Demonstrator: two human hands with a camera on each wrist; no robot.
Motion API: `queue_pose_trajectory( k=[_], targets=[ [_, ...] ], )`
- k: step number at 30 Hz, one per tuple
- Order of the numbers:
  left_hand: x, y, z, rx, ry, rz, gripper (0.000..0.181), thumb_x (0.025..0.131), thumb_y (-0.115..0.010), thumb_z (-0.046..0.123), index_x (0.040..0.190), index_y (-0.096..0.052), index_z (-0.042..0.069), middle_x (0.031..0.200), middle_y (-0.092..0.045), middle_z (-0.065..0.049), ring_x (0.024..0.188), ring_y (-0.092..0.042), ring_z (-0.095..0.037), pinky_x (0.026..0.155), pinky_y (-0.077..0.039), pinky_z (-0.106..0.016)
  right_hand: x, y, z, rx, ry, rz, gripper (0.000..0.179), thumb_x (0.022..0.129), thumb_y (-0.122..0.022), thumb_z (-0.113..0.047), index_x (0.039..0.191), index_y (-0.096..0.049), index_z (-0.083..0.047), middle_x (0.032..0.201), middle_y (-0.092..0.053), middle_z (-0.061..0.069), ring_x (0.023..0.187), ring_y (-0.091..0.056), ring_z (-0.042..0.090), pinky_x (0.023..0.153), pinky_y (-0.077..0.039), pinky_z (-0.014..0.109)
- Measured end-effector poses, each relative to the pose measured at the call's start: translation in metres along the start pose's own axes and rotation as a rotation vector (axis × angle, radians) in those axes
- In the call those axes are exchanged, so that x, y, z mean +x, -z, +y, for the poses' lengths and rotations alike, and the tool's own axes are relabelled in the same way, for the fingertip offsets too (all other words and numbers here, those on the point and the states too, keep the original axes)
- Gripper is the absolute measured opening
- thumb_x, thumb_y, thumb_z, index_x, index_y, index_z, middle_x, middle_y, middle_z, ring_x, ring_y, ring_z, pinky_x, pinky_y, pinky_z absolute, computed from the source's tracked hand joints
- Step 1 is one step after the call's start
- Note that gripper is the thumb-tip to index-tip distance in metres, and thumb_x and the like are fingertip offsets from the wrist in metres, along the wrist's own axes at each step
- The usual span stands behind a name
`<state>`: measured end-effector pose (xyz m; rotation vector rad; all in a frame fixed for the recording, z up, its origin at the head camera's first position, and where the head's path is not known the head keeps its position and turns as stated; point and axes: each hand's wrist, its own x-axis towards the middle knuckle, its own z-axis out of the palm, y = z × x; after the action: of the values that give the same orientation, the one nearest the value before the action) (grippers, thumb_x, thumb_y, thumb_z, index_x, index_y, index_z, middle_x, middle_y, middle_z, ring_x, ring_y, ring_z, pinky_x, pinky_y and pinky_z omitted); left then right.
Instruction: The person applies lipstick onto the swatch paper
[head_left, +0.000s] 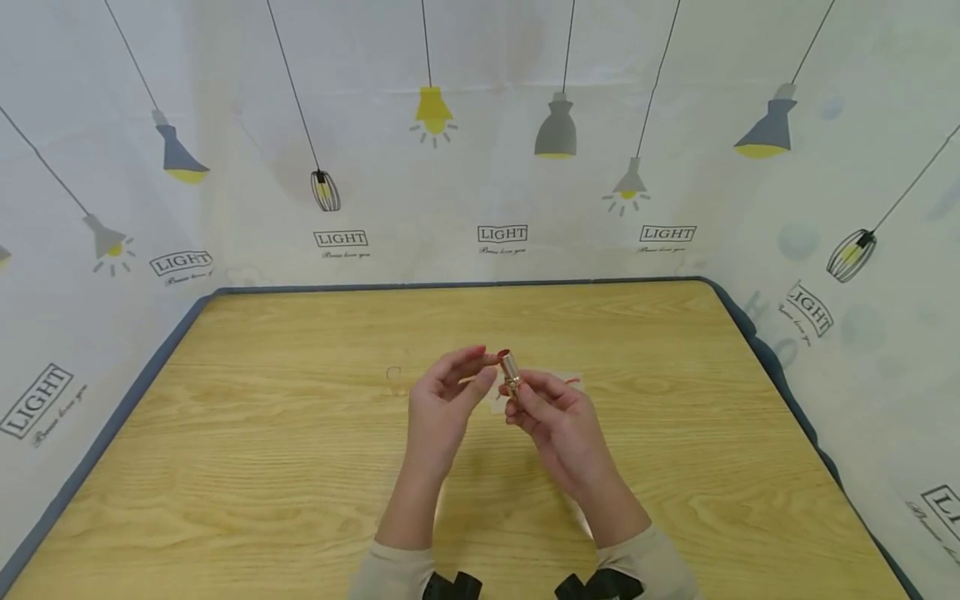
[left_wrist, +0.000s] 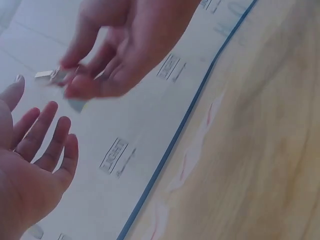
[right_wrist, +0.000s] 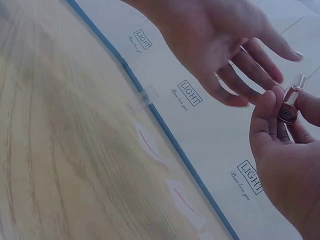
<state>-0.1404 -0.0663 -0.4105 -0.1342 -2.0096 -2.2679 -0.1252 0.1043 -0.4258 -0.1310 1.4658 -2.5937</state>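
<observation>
My right hand point(head_left: 558, 425) pinches a shiny gold lipstick tube point(head_left: 510, 371) between thumb and fingers. The tube leans, and its upper end looks reddish in the head view. The right wrist view shows the dark round base of the lipstick point(right_wrist: 287, 115). Close on the other side, my left hand point(head_left: 446, 400) has its fingers loosely spread and holds nothing. Its fingertips are near the tube's upper end; whether they touch it I cannot tell. Spread left fingers point(left_wrist: 47, 137) also show in the left wrist view, apart from the tube.
White paper slips point(right_wrist: 187, 202) with red strokes lie on the wooden table point(head_left: 262, 450), partly behind my right hand in the head view. A small clear plastic piece point(head_left: 393, 379) lies left of my left hand. Printed white sheeting point(head_left: 502, 183) surrounds the table's back and sides.
</observation>
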Motion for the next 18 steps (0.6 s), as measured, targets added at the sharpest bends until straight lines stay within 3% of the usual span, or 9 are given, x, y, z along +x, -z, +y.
queue_pose_trajectory(
  k=[4, 8, 10, 14, 18],
  targets=[
    [0.009, 0.019, 0.004, 0.171, -0.059, 0.092, 0.024, 0.097, -0.08, 0.02, 0.118, -0.076, 0.008, 0.116, -0.079, -0.009, 0.105, -0.073, -0.017, 0.095, -0.061, -0.029, 0.0, 0.006, -0.004, -0.009, -0.001, 0.044, 0.022, 0.109, -0.061, -0.012, 0.106, -0.08, -0.021, 0.099, -0.079, -0.004, 0.084, -0.07, 0.008, 0.083, -0.061, 0.023],
    [0.017, 0.041, 0.007, 0.505, -0.162, 0.234, 0.024, 0.097, -0.081, 0.02, 0.117, -0.077, 0.007, 0.114, -0.079, -0.01, 0.102, -0.071, -0.026, 0.093, -0.061, -0.043, 0.001, 0.011, -0.007, -0.001, 0.009, 0.051, 0.02, 0.109, -0.061, -0.012, 0.108, -0.079, -0.02, 0.102, -0.079, -0.002, 0.085, -0.069, 0.009, 0.083, -0.062, 0.023],
    [0.02, 0.052, 0.007, 0.681, -0.173, 0.29, 0.025, 0.097, -0.079, 0.018, 0.119, -0.077, 0.006, 0.118, -0.078, -0.014, 0.106, -0.07, -0.033, 0.093, -0.059, -0.05, 0.002, 0.013, -0.007, 0.003, 0.012, 0.048, 0.019, 0.109, -0.061, -0.013, 0.108, -0.079, -0.02, 0.103, -0.079, -0.002, 0.086, -0.069, 0.009, 0.083, -0.062, 0.023],
    [0.022, 0.072, 0.005, 0.91, -0.061, 0.298, 0.033, 0.099, -0.073, 0.015, 0.13, -0.071, 0.006, 0.136, -0.07, -0.018, 0.127, -0.061, -0.042, 0.098, -0.056, -0.059, 0.001, 0.016, -0.006, 0.003, 0.003, 0.048, 0.019, 0.109, -0.061, -0.013, 0.108, -0.079, -0.02, 0.103, -0.079, -0.002, 0.086, -0.069, 0.009, 0.083, -0.062, 0.024],
    [0.022, 0.084, 0.001, 0.997, 0.079, 0.211, 0.045, 0.099, -0.067, 0.013, 0.144, -0.062, 0.006, 0.151, -0.059, -0.021, 0.141, -0.051, -0.047, 0.102, -0.054, -0.062, 0.001, 0.017, -0.003, 0.009, -0.027, 0.054, 0.02, 0.109, -0.06, -0.013, 0.106, -0.078, -0.02, 0.102, -0.079, -0.003, 0.087, -0.069, 0.01, 0.084, -0.061, 0.024]
  ],
)
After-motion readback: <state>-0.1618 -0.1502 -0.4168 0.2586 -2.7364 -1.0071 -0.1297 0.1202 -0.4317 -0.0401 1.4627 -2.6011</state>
